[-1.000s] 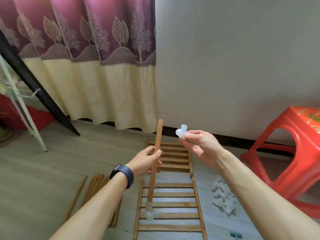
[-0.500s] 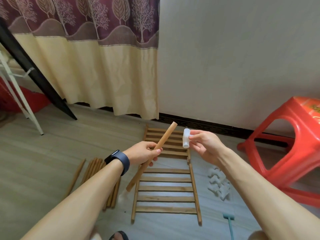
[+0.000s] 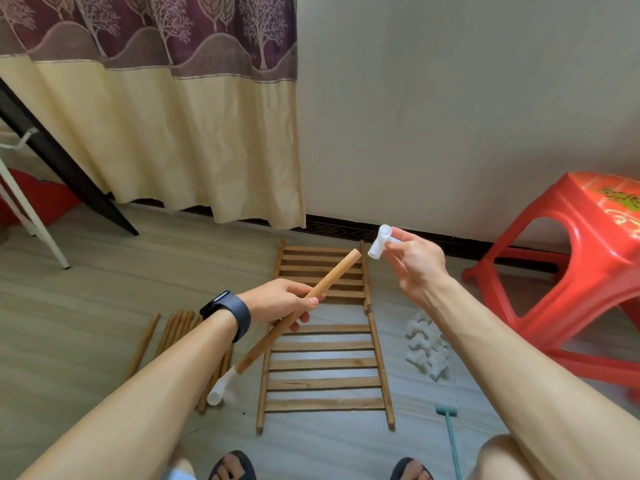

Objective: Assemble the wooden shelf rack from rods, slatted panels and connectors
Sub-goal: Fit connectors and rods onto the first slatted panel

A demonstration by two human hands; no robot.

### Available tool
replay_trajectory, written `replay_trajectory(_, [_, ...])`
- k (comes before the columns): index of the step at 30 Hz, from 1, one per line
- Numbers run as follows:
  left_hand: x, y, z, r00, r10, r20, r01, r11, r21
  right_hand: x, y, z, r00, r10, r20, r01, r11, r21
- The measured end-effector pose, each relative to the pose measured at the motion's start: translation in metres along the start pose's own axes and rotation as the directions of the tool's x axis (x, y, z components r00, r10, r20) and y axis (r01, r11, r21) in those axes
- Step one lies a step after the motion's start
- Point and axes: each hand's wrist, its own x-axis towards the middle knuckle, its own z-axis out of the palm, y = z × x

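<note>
My left hand (image 3: 282, 301) grips a wooden rod (image 3: 332, 280) at its middle, tilted with the bare end up and to the right. A white connector (image 3: 221, 388) caps the rod's lower end. My right hand (image 3: 415, 265) pinches a second white connector (image 3: 379, 245) just right of the rod's upper tip, a small gap between them. Two slatted panels lie flat on the floor below: the near one (image 3: 325, 368) and the far one (image 3: 322, 268) by the wall.
A bundle of spare rods (image 3: 173, 334) lies on the floor at left. A heap of white connectors (image 3: 427, 351) sits right of the panels. A red plastic stool (image 3: 585, 271) stands at right, a green-handled tool (image 3: 450, 438) near my feet, a curtain and stand legs at left.
My left hand tipped the rod from upright to slanted, its upper end toward the right hand. My right hand turned its connector and brought it beside that end. The view tilted downward.
</note>
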Motion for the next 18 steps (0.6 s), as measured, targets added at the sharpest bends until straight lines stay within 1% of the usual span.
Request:
replay_trajectory(8, [0.0013, 0.0045, 0.0039, 1.000, 0.022, 0.009, -0.022, 1.000, 0.007, -0.0053, 0.0026, 0.0061, 0.999, -0.020, 0.044, 0.019, 0.999, 0.037])
replay_trajectory(12, [-0.0008, 0.0050, 0.0028, 1.000, 0.026, 0.017, -0.026, 0.999, -0.023, -0.0034, 0.0059, 0.0076, 0.998, -0.059, 0.036, 0.059, 0.998, 0.011])
replay_trajectory(18, [-0.0029, 0.0059, 0.0019, 0.999, 0.032, 0.019, -0.031, 0.999, -0.040, 0.0027, 0.0099, 0.0055, 0.993, -0.111, 0.032, 0.113, 0.991, -0.071])
